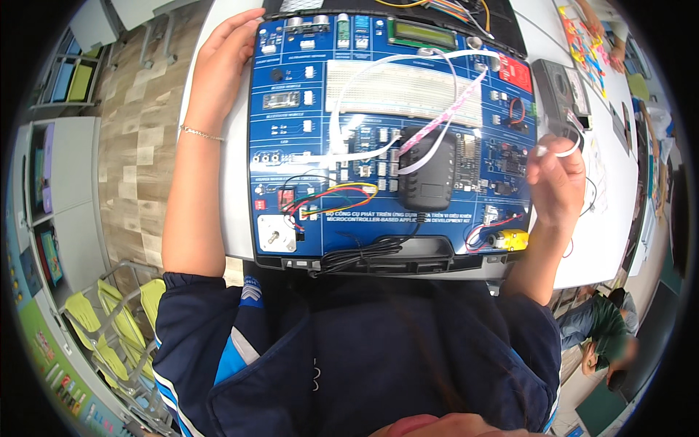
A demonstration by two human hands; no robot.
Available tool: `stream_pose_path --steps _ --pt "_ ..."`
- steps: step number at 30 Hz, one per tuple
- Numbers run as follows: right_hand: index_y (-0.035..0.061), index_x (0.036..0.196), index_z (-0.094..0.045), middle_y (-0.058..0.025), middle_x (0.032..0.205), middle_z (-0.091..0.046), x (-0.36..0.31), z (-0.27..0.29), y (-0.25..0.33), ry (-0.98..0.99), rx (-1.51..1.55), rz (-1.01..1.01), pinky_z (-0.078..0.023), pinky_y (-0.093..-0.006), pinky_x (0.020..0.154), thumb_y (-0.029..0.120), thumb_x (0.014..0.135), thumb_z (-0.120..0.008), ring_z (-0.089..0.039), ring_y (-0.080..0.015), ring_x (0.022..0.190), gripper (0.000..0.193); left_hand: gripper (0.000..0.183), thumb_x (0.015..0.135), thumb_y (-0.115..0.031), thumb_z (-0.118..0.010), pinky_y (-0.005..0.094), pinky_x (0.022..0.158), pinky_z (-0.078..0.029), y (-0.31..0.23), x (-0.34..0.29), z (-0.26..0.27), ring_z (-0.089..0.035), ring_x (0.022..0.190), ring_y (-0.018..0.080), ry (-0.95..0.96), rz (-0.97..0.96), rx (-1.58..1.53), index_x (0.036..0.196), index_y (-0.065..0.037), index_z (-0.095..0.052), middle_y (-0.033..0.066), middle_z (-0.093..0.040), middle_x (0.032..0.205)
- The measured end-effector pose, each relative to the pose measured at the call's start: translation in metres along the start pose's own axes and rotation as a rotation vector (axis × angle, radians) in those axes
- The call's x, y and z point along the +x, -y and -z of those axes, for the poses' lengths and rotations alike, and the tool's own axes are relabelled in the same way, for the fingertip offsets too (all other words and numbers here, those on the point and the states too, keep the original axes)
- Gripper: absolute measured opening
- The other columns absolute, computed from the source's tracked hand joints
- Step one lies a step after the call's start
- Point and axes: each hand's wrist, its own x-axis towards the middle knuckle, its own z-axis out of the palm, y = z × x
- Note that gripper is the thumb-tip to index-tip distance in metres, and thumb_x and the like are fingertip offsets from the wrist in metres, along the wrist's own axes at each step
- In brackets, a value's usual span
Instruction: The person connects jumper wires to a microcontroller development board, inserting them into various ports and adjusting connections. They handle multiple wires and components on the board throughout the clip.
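Before me lies a blue microcontroller development board [357,226] in a black case [466,264]. My left hand [226,65] rests at its upper left edge, fingers stretched out against the case rim. Beyond the right edge, my right hand [557,175] pinches a thin white cable [569,153], a small pale tip showing at the fingertips. On the board lie a black power adapter [427,171] with a coiled black cord [360,255], and a looped white flat cable [378,62] with a pink-patterned stretch. The white breadboard [404,91] is partly under that loop.
A dark grey multimeter [553,87] stands on the white table [611,182] beyond my right hand. Coloured jumper wires [466,11] lie in the case lid at the top. Another person's hand [617,58] is at the far right. Yellow-green chairs [109,313] stand at the left.
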Motion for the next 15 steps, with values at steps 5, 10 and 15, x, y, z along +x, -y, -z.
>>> stream_pose_path --steps 5,10,15 --pt "-0.0038 0.1 -0.063 -0.0146 0.085 -0.066 -0.005 -0.033 0.009 0.061 0.04 -0.021 -0.057 -0.0282 0.058 -0.007 0.085 -0.068 -0.069 -0.019 0.067 0.016 0.035 0.098 -0.017 -0.058 0.0233 0.086 -0.048 0.0 0.001 -0.003 -0.061 0.094 0.01 -0.035 -0.01 -0.019 0.128 0.001 -0.059 0.0048 -0.067 0.107" --pt "-0.0047 0.097 -0.064 -0.0151 0.085 -0.066 -0.008 -0.041 0.016 0.054 0.101 -0.037 -0.059 -0.0288 0.059 -0.011 0.082 -0.07 -0.07 -0.02 0.068 0.017 0.035 0.099 -0.017 -0.056 0.0211 0.082 -0.049 -0.003 -0.001 -0.003 -0.06 0.09 0.0077 -0.057 0.01 0.037 0.129 0.001 -0.057 0.0042 -0.066 0.104" --pt "-0.005 0.096 -0.063 -0.0168 0.084 -0.065 -0.009 -0.042 0.019 0.077 0.187 -0.07 -0.06 -0.0271 0.058 -0.009 0.082 -0.068 -0.071 -0.0212 0.071 0.016 0.033 0.099 -0.016 -0.055 0.0209 0.082 -0.049 -0.007 -0.002 -0.005 -0.06 0.09 0.0073 -0.057 0.02 0.048 0.128 0.001 -0.058 0.0041 -0.067 0.103"
